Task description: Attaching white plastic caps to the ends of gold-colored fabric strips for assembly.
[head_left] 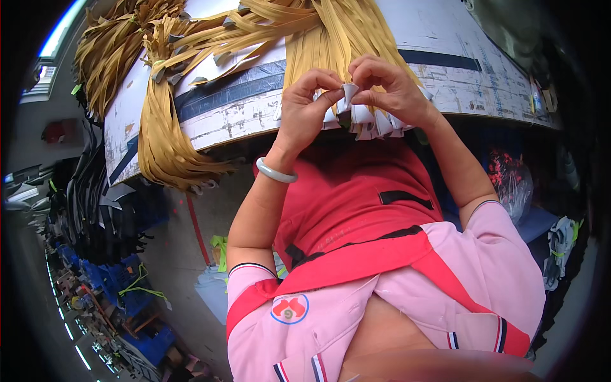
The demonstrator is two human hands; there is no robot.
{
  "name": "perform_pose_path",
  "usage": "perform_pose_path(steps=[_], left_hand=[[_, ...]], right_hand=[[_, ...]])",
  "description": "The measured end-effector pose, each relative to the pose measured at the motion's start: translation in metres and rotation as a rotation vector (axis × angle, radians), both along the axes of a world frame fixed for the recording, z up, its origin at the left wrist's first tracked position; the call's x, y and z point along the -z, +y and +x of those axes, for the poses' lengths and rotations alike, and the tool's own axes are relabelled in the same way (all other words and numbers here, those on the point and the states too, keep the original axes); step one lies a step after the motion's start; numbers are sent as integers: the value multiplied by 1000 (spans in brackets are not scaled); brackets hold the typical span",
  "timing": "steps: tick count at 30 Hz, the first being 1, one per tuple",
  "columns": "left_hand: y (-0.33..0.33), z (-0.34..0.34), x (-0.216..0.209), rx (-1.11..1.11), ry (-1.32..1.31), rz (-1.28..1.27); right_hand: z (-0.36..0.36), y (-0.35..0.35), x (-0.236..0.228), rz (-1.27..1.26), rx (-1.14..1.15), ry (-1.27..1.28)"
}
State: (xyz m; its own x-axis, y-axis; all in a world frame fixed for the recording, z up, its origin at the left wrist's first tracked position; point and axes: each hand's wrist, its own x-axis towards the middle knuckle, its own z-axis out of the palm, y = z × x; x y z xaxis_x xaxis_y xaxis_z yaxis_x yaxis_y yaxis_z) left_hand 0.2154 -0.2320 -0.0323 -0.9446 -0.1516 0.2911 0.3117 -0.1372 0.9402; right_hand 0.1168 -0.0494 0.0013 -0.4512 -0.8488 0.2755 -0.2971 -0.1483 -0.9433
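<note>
My left hand (pixel 310 105) and my right hand (pixel 389 92) meet at the table's near edge. Each pinches one side of a small white end tab (pixel 349 92), which is curled between the fingertips. The tab is at the end of one of the long golden-tan strips (pixel 340 38), which look like zipper tapes and fan away across the table under both hands. Several more white tabs (pixel 375 124) hang over the edge just below my fingers. What lies inside the curled tab is hidden.
Another bundle of golden strips (pixel 162 127) droops over the table edge at the left, with more heaped at the far left (pixel 114 48). Dark blue tape (pixel 232 90) crosses the white tabletop (pixel 471 89). A clear bag with red bits (pixel 509 181) stands below right; blue crates (pixel 118 283) are at lower left.
</note>
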Motion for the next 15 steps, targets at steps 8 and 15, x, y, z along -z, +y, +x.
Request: perform_pose_path(steps=[8, 15], left_hand=[[-14, 5, -35, 109, -54, -217], [-24, -2, -28, 230, -101, 86]], right_hand=[[-14, -4, 3, -76, -129, -265], [-14, -16, -15, 82, -134, -299]])
